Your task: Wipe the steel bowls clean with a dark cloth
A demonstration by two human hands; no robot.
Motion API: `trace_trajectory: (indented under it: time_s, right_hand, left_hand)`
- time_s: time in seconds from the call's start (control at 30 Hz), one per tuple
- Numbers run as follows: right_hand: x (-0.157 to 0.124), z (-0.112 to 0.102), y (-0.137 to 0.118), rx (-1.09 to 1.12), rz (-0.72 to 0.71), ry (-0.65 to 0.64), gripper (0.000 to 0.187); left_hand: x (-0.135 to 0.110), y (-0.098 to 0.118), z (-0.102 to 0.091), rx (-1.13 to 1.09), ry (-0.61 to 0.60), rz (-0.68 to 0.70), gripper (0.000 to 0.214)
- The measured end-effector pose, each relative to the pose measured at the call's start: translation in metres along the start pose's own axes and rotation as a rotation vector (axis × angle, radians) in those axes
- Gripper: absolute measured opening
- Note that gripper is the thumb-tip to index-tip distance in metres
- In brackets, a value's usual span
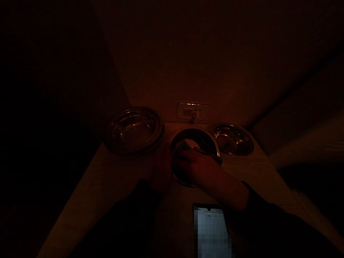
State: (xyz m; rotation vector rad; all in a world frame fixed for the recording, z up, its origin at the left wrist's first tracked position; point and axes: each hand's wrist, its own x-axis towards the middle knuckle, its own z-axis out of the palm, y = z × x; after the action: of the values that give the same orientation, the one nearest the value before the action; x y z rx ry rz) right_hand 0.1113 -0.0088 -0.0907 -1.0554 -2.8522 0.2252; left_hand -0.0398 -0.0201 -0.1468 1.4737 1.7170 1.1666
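Observation:
The scene is very dim. A round steel bowl (218, 143) with a shiny rim stands in the middle of the table. Against its left outer side, my left hand (162, 168) steadies it, though the fingers are barely visible. My right hand (197, 165) reaches down into the bowl with bent fingers closed on a dark cloth (215, 157). Part of this cloth sticks out by the right rim, and a dull greenish bit shows beyond the fingers. Most of the bowl's inside is in shadow or behind my right hand.
Wide steel dishes (158, 134), seemingly stacked, stand at the back left. A smaller steel bowl (248, 143) is at the back right. A lit phone (213, 233) lies near me on the wooden table (88, 186). A socket plate (185, 111) is on the wall behind.

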Motion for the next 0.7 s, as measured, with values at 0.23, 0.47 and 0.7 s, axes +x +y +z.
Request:
trace_trajectory:
  time_s: [0.23,0.47,0.7]
  right_hand:
    - [0.002,-0.005,0.007,-0.213,0.161,0.072,0.042]
    - [0.006,-0.006,0.007,-0.15,0.151,0.06,0.042]
    - [-0.006,-0.01,0.008,0.14,-0.125,-0.073,0.038]
  left_hand:
    - [-0.001,0.001,-0.001,-0.031,-0.011,0.057,0.043]
    - [0.0,-0.005,-0.001,-0.016,0.0,0.096,0.042]
    - [-0.001,0.003,-0.004,0.055,-0.032,0.006,0.039]
